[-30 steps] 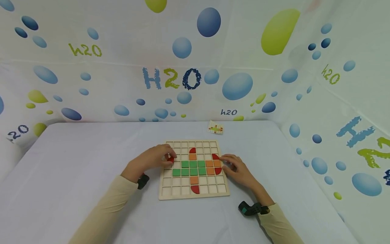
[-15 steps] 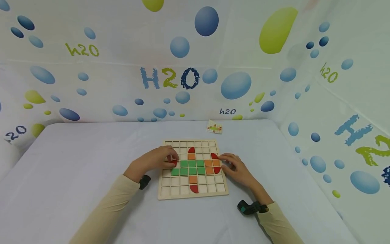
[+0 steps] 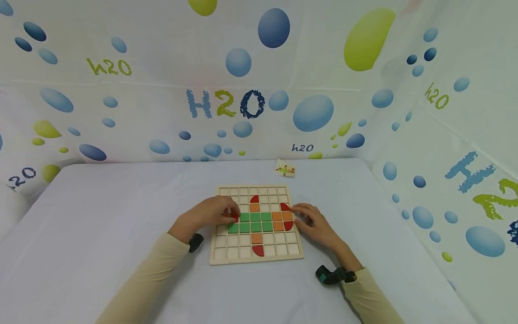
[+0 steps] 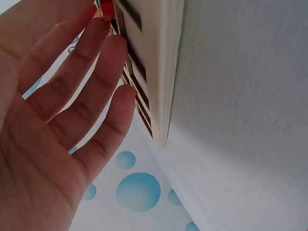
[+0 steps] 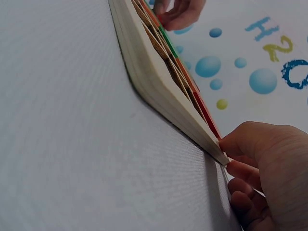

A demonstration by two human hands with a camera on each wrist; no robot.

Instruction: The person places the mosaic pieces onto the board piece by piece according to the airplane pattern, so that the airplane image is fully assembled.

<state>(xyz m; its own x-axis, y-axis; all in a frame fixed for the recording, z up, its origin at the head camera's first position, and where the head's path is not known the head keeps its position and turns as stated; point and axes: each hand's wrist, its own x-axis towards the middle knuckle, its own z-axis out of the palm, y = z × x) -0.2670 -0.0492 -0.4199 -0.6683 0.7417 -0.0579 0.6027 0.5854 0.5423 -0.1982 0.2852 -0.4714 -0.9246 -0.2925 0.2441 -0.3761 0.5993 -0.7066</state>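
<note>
My left hand [image 3: 207, 215] is over the left side of a wooden grid board [image 3: 215, 254], pinching a red rounded tile [image 3: 234, 218] between thumb and fingers. That tile sits at the left end of the upper row of green tiles [image 3: 255, 217]; the fingers cover part of it. In the left wrist view, a bit of red shows by the fingertips [image 4: 118, 45]. My right hand [image 3: 317, 225] rests at the board's right edge, fingers loosely bent, fingertips touching the rim beside the red quarter-round tiles [image 3: 288, 226]. In the right wrist view, the thumb [image 5: 240, 139] lies against the board's corner.
Orange tiles [image 3: 256, 238] and more red quarter-round tiles [image 3: 258, 250] sit in other cells of the board. A small picture card [image 3: 285, 168] with a similar coloured pattern lies behind the board on the white-covered table [image 3: 121, 202]. Printed white sheets [image 3: 162, 103] hang at the back and sides.
The left hand has moved slightly right with the red tile, from the board's left columns to beside the green row. The right hand stays at the edge.
</note>
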